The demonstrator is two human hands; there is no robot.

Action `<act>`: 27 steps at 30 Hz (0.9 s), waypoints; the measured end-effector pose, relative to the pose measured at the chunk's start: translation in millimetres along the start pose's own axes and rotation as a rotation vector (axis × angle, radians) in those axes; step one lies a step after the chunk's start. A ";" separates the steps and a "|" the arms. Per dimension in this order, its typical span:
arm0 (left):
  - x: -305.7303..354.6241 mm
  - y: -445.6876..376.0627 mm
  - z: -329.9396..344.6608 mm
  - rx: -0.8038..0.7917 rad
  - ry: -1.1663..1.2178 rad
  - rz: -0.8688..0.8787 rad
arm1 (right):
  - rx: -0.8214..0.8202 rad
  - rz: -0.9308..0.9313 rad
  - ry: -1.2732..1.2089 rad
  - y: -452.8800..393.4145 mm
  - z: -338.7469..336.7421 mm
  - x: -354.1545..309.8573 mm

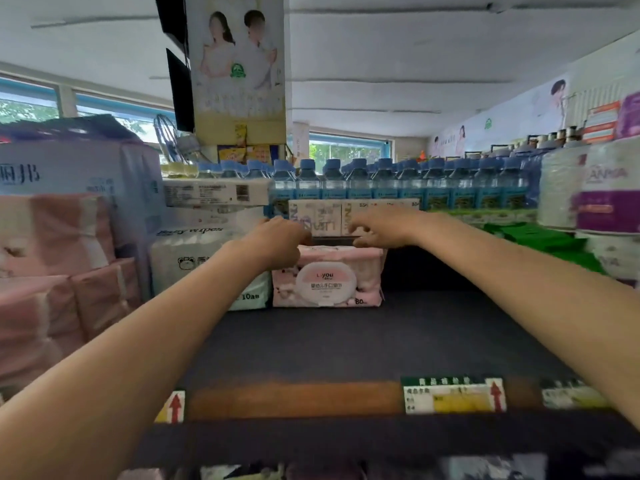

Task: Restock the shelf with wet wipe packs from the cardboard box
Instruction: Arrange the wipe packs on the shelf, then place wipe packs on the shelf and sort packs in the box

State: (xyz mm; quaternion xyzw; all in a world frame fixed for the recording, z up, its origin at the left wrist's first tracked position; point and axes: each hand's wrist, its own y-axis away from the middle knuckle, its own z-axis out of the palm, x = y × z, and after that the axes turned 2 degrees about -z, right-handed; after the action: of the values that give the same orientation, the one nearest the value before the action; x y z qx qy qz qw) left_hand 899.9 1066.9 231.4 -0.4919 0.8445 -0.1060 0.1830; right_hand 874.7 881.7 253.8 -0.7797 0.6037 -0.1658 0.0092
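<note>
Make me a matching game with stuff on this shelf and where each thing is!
Things:
1. pink pack
2. water bottles
3. white pack
4. price tag

Places:
A. on the shelf's front edge
B. in a row behind the shelf
C. under both hands, mid-shelf
D. just left of the pink pack

Pairs: 1-C, 2-B, 3-D, 4-A
</note>
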 end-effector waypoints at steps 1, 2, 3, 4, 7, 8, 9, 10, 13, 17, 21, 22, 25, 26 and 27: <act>10.5 2.5 -3.9 0.038 0.075 0.032 | 0.023 0.022 0.020 17.4 -6.3 -1.6; 23.1 5.2 -7.5 0.079 0.173 0.072 | 0.045 0.034 0.031 36.4 -12.8 -4.5; 37.9 9.5 -11.2 0.119 0.289 0.124 | 0.058 0.047 0.029 56.4 -18.6 -8.6; 55.3 14.4 -14.8 0.154 0.404 0.186 | 0.070 0.068 0.009 78.8 -23.3 -13.4; 122.2 39.8 -27.8 0.179 0.578 0.402 | 0.052 0.208 -0.038 153.2 -26.3 -20.3; 148.9 53.0 -31.5 0.159 0.596 0.494 | 0.028 0.292 -0.045 183.7 -23.2 -21.5; 176.3 70.4 -34.2 0.143 0.617 0.588 | 0.007 0.381 -0.059 217.6 -17.6 -22.0; 204.4 88.2 -34.8 0.129 0.653 0.680 | -0.016 0.473 -0.073 254.5 -10.8 -21.4; 289.6 151.4 -30.6 0.016 0.714 0.975 | -0.158 0.752 -0.140 387.4 9.0 -35.0; 413.5 274.2 -21.8 -0.201 0.569 1.384 | -0.553 1.237 -0.356 600.1 40.3 -91.8; 509.5 421.5 -12.2 -0.224 0.392 1.746 | -0.672 1.710 -0.541 794.4 66.2 -190.1; 528.4 456.4 -8.2 -0.211 0.347 1.833 | -0.652 1.803 -0.588 831.9 69.2 -217.2; 576.8 553.0 8.5 -0.221 0.213 2.041 | -0.582 2.026 -0.724 918.5 83.6 -291.2; 592.3 580.8 15.1 -0.245 0.178 2.086 | -0.573 2.061 -0.747 941.8 92.4 -310.0; 607.1 606.5 22.0 -0.278 0.148 2.117 | -0.573 2.087 -0.760 962.5 102.4 -326.5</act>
State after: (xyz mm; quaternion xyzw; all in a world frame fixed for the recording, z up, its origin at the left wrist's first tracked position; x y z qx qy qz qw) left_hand 156.0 838.2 -130.8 0.4825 0.8553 0.1743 0.0728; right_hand -71.5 910.4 -130.1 0.1278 0.9299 0.3124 0.1461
